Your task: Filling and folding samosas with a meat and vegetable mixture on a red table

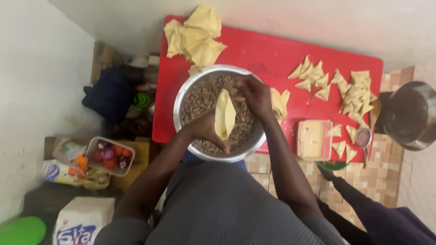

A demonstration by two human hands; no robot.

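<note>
A large metal bowl point(181, 97) of brown minced filling stands at the near edge of a red table point(268, 54). Over the bowl, my left hand point(204, 129) holds a pale yellow pastry sheet point(225, 113) folded into an open cone. My right hand point(254, 95) reaches down into the filling beside the cone, its fingers bunched together. Whether it holds filling I cannot make out.
Unfolded pastry sheets point(195, 36) are piled at the table's far left. Several folded triangles point(349, 90) lie at the right, beside a pale tub point(313, 138) and a small cup point(363, 137). A dark pot point(411, 115) stands right. A box of vegetables point(109, 154) sits left.
</note>
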